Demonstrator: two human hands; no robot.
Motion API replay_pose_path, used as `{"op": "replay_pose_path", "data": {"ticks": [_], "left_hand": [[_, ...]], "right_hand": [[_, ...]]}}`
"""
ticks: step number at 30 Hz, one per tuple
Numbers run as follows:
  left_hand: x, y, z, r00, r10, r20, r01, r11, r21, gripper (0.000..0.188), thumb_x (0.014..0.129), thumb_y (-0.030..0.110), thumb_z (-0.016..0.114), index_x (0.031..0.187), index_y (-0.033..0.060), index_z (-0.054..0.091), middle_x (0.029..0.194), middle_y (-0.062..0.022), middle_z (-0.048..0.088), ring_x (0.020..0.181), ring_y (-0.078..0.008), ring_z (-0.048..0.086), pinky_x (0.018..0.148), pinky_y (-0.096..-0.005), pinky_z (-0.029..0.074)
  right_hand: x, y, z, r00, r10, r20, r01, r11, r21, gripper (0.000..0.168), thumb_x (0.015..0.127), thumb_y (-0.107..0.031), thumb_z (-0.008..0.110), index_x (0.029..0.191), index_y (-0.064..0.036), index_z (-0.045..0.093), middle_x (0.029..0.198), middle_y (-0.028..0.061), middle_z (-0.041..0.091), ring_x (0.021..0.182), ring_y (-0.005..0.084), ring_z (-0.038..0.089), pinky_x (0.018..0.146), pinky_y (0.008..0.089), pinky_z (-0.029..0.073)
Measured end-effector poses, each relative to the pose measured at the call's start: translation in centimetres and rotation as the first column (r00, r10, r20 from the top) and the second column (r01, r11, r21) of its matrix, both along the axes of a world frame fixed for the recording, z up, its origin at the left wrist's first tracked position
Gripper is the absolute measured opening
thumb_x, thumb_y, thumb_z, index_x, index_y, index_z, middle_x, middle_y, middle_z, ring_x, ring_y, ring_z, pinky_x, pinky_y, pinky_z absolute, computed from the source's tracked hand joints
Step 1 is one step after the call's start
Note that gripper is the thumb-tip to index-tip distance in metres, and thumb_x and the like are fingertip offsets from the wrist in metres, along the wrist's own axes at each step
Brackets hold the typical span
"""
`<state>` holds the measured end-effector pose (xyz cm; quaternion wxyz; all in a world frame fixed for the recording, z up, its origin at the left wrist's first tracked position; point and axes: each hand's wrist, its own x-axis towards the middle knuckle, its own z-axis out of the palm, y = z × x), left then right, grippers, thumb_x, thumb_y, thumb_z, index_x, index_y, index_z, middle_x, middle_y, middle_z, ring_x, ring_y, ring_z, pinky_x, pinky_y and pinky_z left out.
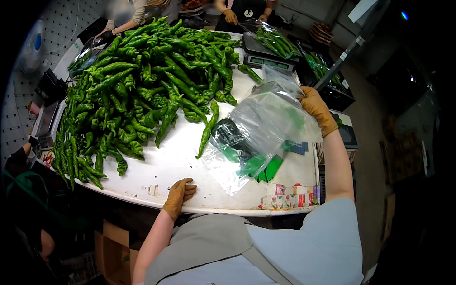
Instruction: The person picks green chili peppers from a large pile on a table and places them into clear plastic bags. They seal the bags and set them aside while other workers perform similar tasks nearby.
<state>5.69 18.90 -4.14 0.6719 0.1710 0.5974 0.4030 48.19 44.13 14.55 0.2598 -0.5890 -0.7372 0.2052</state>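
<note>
My right hand (pixel 316 107), in a tan glove, grips the upper edge of a clear plastic bag (pixel 245 117). Dark and green print marks the bag, which spreads over the right side of the white table (pixel 171 167); whether it is one bag or more I cannot tell. Near the front edge rests my left hand (pixel 179 196), gloved alike, with nothing in it and its fingers loosely bent. A large heap of long green peppers (pixel 149 82) covers the left and far part of the tabletop. One loose pepper (pixel 208 130) touches or lies close beside the bag.
Behind the heap, a bag of peppers (pixel 276 41) sits on a digital scale (pixel 267 58), near a co-worker's gloved hands (pixel 231 17). A metal post (pixel 342 57) rises at right beside a black crate (pixel 329 85). An open cardboard box (pixel 115 253) stands below.
</note>
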Motion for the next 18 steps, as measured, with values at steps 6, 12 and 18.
{"op": "replay_pose_path", "data": {"ticks": [6, 12, 18], "left_hand": [[0.2, 0.2, -0.1, 0.97, -0.014, 0.244, 0.026, 0.999, -0.043, 0.043, 0.09, 0.03, 0.05, 0.122, 0.0022, 0.045, 0.119, -0.0163, 0.052, 0.109, -0.0254, 0.051, 0.093, -0.0358, 0.042], [0.6, 0.6, -1.7, 0.787, -0.068, 0.613, 0.054, 0.998, 0.041, 0.049, 0.09, 0.024, 0.047, 0.132, 0.0039, 0.033, 0.138, -0.0175, 0.035, 0.13, -0.0293, 0.031, 0.107, -0.0421, 0.026], [5.0, 4.6, -0.8, 0.876, -0.066, 0.478, 0.13, 0.986, -0.102, 0.05, 0.084, 0.028, 0.058, 0.129, 0.0135, 0.039, 0.136, -0.008, 0.04, 0.122, -0.0233, 0.038, 0.104, -0.0367, 0.029]], "right_hand": [[1.0, 0.0, 1.5, 0.994, -0.062, 0.092, 0.057, 0.997, 0.059, 0.026, 0.074, -0.005, 0.054, 0.098, -0.002, 0.063, 0.086, 0.0187, 0.064, 0.081, 0.03, 0.061, 0.075, 0.0328, 0.046], [-1.1, 0.0, -2.7, 0.998, -0.055, 0.015, 0.056, 0.995, -0.078, 0.025, 0.074, -0.005, 0.054, 0.097, 0.0, 0.061, 0.08, 0.018, 0.062, 0.078, 0.027, 0.06, 0.073, 0.0323, 0.045], [-8.7, -6.2, -12.2, 0.991, 0.077, -0.109, -0.101, 0.967, -0.233, 0.025, 0.08, -0.007, 0.056, 0.104, 0.002, 0.061, 0.084, 0.0076, 0.064, 0.075, 0.0165, 0.057, 0.07, 0.0292, 0.046]]}}
